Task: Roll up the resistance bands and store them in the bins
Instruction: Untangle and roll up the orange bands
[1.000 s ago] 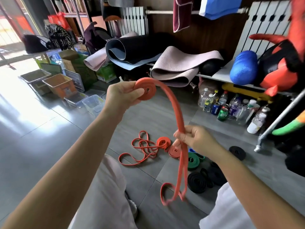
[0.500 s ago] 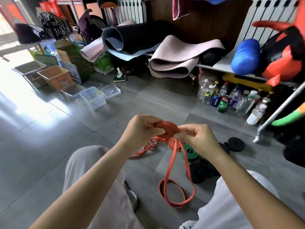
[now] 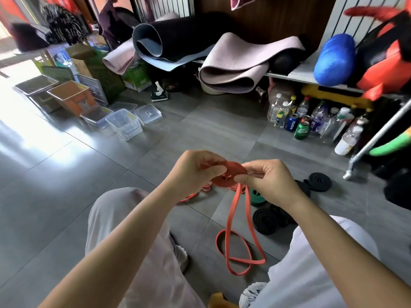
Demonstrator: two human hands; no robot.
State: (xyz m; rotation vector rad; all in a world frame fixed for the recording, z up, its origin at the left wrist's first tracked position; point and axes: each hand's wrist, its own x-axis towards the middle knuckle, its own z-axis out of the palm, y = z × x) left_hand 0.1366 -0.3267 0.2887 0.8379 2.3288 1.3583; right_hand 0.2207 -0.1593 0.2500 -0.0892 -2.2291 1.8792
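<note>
Orange resistance band [image 3: 230, 174], centre of frame: partly rolled into a flat coil and held in the air between both hands. Coil's left edge is pinched by left hand [image 3: 191, 172], thumb on the near face, fingers curled behind. Right edge is pinched by right hand [image 3: 270, 182], thumb and forefinger closed on the rim approx. where the unrolled tail [image 3: 232, 210] leaves. Tail hangs as a doubled strip to lower centre, its end loop lying twisted on the floor [image 3: 66, 196].

Handling, as judged: light, soft, rubbery, limp; not fragile. Coil is expected to spring open if the pinch is relaxed, so grip is best kept across both flat faces w/ a thumb over the outermost turn. Tail should be fed in flat; the twist at the loop will likely need undoing first.

Noted right of centre on the floor: black rolls [image 3: 265, 220], green roll [image 3: 255, 196]. Loose orange band [image 3: 191, 196] is partly seen below left hand. Clear bins [image 3: 124, 125] are noted upper left, well apart from the hands; contents can't be told.
</note>
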